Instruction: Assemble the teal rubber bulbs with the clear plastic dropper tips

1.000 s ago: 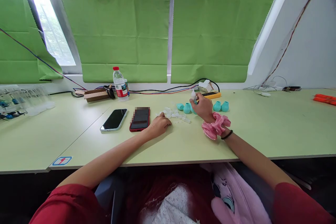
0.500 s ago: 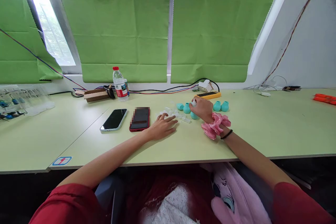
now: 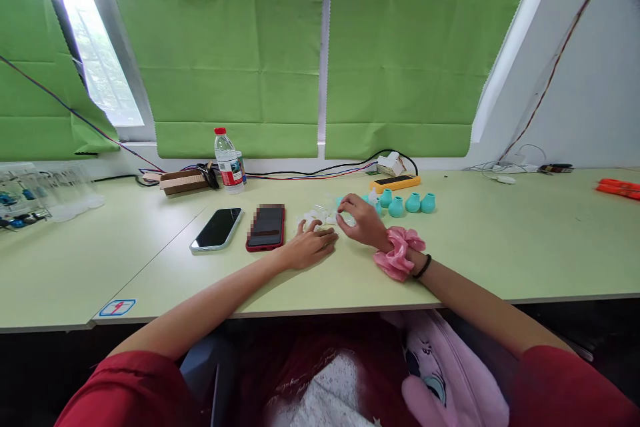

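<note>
Bench [image 3: 350,290] edge nearest, then pink scrunchie [image 3: 399,255] on R wrist. L hand [image 3: 310,248] palm-down, fingers spread, at near edge of clear plastic pcs [image 3: 321,212]; red-cased phone [image 3: 266,228] just L. R hand [image 3: 366,221] by pcs' R side, thumb + index curved close, can't tell if gripping. Teal pots [image 3: 396,207] behind/R; yellow/blk item [image 3: 395,183] beyond.

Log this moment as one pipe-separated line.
left hand: fingers spread near clear pieces | right hand: curled near teal pieces, grip unclear | phones: lying left of left hand
</note>
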`<state>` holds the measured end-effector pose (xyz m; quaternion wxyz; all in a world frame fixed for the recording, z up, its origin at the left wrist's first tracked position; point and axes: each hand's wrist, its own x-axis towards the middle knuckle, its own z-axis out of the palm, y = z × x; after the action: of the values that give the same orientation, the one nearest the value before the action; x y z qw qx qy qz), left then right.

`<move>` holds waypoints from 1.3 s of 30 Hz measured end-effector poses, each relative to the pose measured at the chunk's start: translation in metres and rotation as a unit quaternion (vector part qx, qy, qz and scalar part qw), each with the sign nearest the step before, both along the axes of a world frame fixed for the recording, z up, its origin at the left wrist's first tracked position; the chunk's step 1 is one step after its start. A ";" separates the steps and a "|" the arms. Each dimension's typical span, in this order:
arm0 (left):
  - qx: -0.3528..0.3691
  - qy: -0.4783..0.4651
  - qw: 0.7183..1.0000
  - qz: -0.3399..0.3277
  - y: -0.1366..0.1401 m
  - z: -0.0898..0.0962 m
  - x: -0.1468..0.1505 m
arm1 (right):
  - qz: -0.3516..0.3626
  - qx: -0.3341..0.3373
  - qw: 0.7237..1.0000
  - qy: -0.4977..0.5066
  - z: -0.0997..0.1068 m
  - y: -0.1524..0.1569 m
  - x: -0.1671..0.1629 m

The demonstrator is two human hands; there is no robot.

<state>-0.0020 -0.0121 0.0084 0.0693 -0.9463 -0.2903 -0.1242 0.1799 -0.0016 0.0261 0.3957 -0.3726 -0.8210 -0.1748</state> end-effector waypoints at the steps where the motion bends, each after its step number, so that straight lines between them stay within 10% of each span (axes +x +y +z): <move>1: 0.009 -0.002 1.000 -0.001 0.000 0.000 0.000 | 0.004 -0.017 1.000 -0.017 -0.004 0.000 -0.003; 17: 0.050 -0.014 0.999 0.012 0.014 -0.005 0.001 | -0.088 -0.198 0.969 -0.116 -0.025 0.008 -0.005; 39: 0.014 -0.070 0.996 0.051 0.012 0.001 0.002 | -0.119 -0.239 0.963 -0.036 -0.025 0.014 -0.005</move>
<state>0.0000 -0.0004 0.0095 0.0686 -0.9180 -0.3408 -0.1908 0.1752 0.0128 0.0014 0.2411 -0.5450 -0.8023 -0.0326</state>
